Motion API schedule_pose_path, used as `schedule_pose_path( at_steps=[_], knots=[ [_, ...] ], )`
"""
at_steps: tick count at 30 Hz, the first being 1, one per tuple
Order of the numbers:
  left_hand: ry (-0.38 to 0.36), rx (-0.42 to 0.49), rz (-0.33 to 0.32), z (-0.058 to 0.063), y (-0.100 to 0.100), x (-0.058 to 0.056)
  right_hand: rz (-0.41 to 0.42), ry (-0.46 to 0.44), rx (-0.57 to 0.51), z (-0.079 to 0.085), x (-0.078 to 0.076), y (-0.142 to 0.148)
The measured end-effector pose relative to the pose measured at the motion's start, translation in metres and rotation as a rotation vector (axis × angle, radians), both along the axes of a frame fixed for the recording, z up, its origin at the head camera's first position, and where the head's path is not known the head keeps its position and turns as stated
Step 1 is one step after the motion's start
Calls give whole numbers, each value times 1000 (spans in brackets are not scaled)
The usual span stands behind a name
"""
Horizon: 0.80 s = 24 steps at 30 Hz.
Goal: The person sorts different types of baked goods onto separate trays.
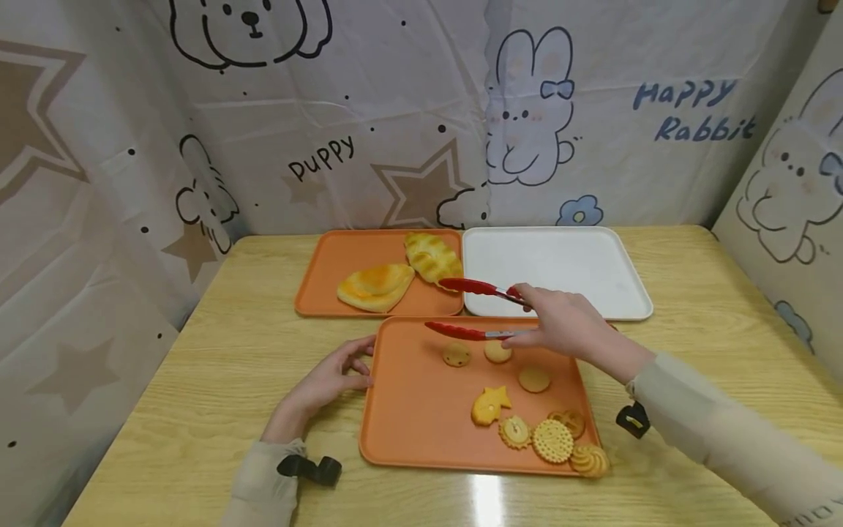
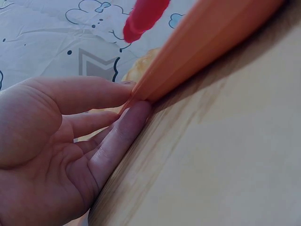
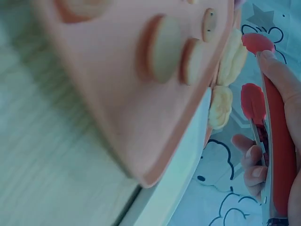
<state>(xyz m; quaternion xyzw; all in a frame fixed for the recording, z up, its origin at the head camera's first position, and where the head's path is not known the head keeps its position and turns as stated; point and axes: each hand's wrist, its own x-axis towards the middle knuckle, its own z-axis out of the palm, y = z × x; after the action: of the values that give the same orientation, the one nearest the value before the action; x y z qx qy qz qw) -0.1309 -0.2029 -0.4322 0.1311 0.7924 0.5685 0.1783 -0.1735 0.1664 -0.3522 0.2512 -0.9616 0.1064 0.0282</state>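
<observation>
My right hand [image 1: 560,322] grips red-tipped tongs [image 3: 277,155]. Their two tips stand apart and hold nothing, above the far part of the front orange tray [image 1: 421,410]. My left hand [image 1: 332,377] pinches this tray's left rim between fingers and thumb, as the left wrist view [image 2: 61,136] shows. On the tray lie a dotted round cookie [image 1: 456,355], a plain round cookie [image 1: 497,353] partly below the right hand, another round cookie [image 1: 534,379] and a fish-shaped cookie [image 1: 489,407]. A scalloped cookie [image 1: 515,432], a holed round cookie [image 1: 552,440] and a swirled cookie [image 1: 589,461] lie near the right corner.
Behind stands another orange tray [image 1: 323,271] with a smooth bread [image 1: 375,287] and a ridged bread [image 1: 431,256]. A white tray [image 1: 553,256] adjoins it on the right. The wooden table [image 1: 197,410] ends at a printed cloth backdrop [image 1: 408,95].
</observation>
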Motion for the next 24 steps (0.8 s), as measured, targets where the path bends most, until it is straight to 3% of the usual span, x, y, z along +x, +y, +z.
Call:
schedule_pose_path(
  at_steps=[7,13,24],
  knots=[
    [6,-4,0,0,-1,0,69,46,33,-7,14,15],
    [7,-6,3,0,-1,1,95,28,43,-9,23,21],
    [-2,3,3,-2,-2,1,138,32,37,-18,28,29]
  ],
)
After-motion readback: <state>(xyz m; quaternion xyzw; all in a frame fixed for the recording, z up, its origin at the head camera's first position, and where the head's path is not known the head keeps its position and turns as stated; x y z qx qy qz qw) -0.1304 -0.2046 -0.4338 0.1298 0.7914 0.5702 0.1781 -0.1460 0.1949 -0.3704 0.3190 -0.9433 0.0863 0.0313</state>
